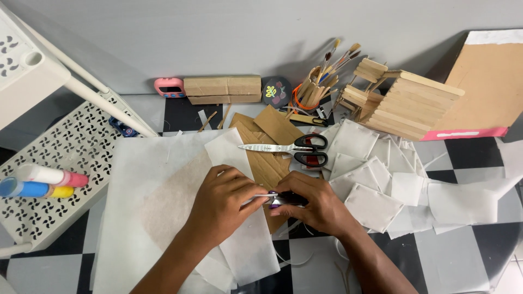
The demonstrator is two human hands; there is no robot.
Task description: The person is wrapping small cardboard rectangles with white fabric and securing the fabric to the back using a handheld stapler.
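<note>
Here, left hand (220, 202) and right hand (315, 207) together, fingers of both clenched on a small purple-and-black tool (284, 199), over white paper (163, 179) and cardboard (267, 163) on the surface; scissors (297, 149) lying just beyond

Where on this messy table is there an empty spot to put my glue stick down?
Bare checkered tabletop shows at the near right, below the pile of white paper squares. The big white sheet left of the left hand is also flat and free. Around the scissors, cardboard strips and craft-stick house it is crowded.
</note>
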